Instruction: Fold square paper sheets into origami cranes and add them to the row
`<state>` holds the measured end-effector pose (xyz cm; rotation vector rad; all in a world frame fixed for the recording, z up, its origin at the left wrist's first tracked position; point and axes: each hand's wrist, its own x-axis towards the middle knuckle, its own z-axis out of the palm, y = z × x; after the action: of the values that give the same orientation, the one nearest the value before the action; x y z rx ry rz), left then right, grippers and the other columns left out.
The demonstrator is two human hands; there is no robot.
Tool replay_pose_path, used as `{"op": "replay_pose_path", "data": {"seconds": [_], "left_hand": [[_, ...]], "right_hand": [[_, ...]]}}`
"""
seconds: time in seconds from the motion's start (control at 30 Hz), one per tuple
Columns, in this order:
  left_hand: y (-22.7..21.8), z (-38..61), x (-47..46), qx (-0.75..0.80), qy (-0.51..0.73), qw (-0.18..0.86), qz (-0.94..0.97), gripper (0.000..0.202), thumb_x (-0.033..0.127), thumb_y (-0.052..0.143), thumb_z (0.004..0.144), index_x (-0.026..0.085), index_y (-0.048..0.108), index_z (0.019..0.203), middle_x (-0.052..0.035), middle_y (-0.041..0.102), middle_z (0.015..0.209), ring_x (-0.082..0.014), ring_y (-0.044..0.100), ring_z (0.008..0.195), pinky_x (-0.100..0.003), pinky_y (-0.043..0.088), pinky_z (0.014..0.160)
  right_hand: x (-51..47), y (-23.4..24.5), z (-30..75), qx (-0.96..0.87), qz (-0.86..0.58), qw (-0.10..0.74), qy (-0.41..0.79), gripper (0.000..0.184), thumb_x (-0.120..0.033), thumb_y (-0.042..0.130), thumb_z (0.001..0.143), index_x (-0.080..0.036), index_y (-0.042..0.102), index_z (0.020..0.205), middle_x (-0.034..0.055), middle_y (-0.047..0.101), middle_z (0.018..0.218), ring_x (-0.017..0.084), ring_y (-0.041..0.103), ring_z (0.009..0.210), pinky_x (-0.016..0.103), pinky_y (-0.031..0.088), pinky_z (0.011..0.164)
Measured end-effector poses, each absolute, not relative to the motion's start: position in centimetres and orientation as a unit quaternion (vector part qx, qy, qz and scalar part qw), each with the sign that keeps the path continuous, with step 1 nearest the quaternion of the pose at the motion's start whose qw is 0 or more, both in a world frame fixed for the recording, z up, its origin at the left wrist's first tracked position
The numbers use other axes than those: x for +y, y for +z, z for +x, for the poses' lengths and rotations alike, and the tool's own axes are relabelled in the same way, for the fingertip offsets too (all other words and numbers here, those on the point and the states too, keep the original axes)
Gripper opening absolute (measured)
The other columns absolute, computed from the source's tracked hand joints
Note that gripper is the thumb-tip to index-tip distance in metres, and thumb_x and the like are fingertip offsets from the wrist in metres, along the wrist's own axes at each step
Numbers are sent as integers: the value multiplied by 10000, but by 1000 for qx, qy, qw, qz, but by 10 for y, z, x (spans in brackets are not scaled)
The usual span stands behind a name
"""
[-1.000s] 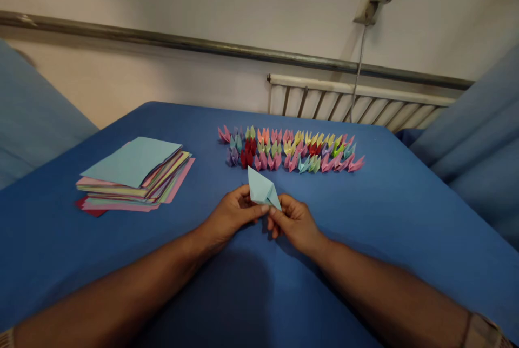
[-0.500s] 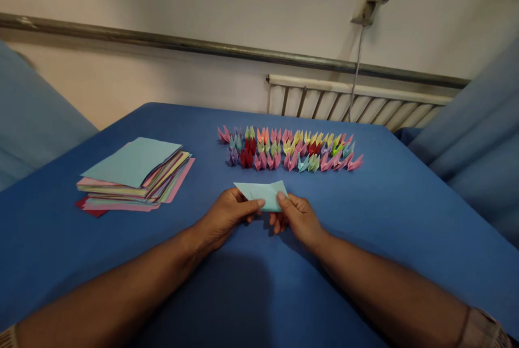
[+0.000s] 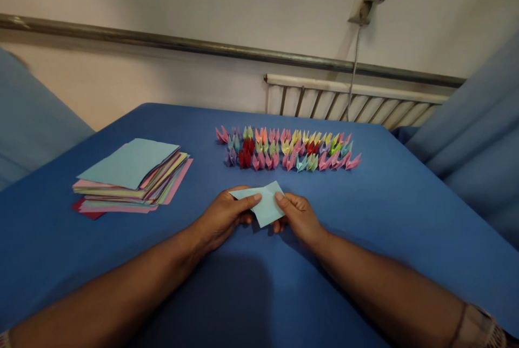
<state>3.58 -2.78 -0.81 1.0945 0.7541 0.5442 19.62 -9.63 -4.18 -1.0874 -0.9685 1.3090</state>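
Note:
A light blue piece of folded paper (image 3: 267,206) is held a little above the table, between both hands. My left hand (image 3: 227,212) pinches its left side, thumb on top and fingers beneath. On the other side my right hand (image 3: 299,215) grips the paper's right edge, its thumb pressed on the face. One pointed end sticks out to the left over my left hand, and a corner points down toward me. Beyond the hands stand rows of folded paper cranes (image 3: 272,160) in pink, red, yellow, green, blue and purple.
To the left lies a stack of coloured paper sheets (image 3: 130,164), light blue on top. A blue cloth covers the table (image 3: 336,202). Behind it are a radiator (image 3: 324,86), a metal pipe (image 3: 203,45) and a socket with a plugged-in cord (image 3: 362,10). Blue curtains (image 3: 478,110) hang at both sides.
The paper has turned and its lower part has opened out, so a corner now points downward. Both hands keep their hold and have hardly shifted.

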Motion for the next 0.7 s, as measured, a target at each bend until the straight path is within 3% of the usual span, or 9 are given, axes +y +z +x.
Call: {"op": "replay_pose_path", "data": {"seconds": [0.23, 0.43, 0.7], "left_hand": [[-8, 36, -20, 379, 297, 778, 403, 206, 246, 757, 754, 126, 700, 911, -33, 672, 770, -93, 581, 623, -166, 456, 528], [-7, 37, -19, 396, 307, 788, 359, 212, 194, 791, 711, 122, 703, 890, -9, 666, 744, -82, 593, 611, -152, 495, 535], [-6, 37, -19, 386, 310, 798, 344, 125, 141, 748, 751, 114, 707, 865, -11, 667, 750, -74, 604, 613, -128, 515, 532]], "right_hand": [[-96, -42, 199, -346, -410, 644, 545, 415, -597, 563, 839, -184, 597, 853, 10, 667, 683, 103, 576, 475, 213, 414, 437], [-99, -38, 198, -369, -425, 619, 548, 294, -475, 657, 808, -192, 585, 839, -17, 655, 698, 84, 573, 498, 204, 409, 467], [-97, -38, 197, -382, -442, 612, 533, 301, -463, 694, 772, -189, 577, 818, -31, 640, 653, 77, 551, 459, 203, 395, 437]]}}
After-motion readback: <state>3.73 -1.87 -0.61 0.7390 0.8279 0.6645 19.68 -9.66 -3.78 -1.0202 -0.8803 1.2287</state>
